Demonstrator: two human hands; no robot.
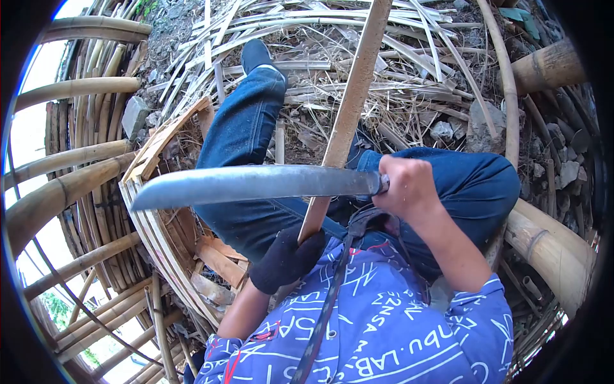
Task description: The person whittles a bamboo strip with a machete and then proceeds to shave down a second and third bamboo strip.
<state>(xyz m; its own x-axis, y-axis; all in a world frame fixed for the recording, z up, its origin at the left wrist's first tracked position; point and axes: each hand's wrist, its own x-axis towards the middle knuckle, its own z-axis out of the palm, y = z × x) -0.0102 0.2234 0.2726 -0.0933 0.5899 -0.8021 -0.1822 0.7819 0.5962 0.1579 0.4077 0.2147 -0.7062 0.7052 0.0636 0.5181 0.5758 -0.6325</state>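
My right hand [407, 185], bare, is wrapped round the handle of a machete [243, 184]. Its long, wide steel blade points left across my lap and passes in front of a flat bamboo strip [355, 93]. In a black knitted glove, my left hand [286, 261] is closed round the near end of that strip, close to my belly. From there the strip slants up and away, past my legs, to the top of the view. Part of the strip is hidden behind the blade.
Split bamboo slats [294, 22] and shavings [390, 105] litter the ground ahead. A wooden crate [150, 224] stands by my left leg. Bamboo poles [83, 160] line the left side, and a thick bamboo pole [550, 249] lies at right. Stone rubble [483, 121] lies beyond my right knee.
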